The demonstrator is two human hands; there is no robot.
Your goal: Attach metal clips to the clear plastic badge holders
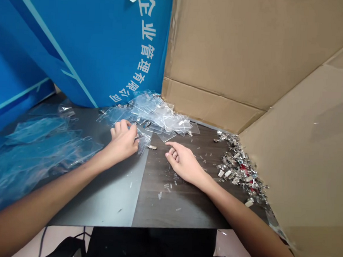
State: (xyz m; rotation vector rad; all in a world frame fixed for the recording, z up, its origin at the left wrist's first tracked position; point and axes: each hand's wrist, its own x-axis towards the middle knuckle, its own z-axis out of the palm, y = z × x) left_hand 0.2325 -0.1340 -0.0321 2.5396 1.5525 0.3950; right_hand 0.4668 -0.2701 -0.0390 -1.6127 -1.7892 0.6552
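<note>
My left hand is closed, its fingers bent down around the edge of a clear plastic badge sleeve above the dark table. A small metal clip sticks out at the right end of that sleeve. Part of the sleeve is hidden behind my fingers. To the right, my right hand hovers low with the index finger stretched out and the other fingers loosely curled. Nothing shows in it, and its thumb stands apart. Just beyond both hands lies a heap of clear badge sleeves with clips.
Flat clear plastic sleeves spread over the table's left side. Metal clips are piled along the right edge against a cardboard wall. Tiny clear strips dot the table. A blue printed panel stands behind.
</note>
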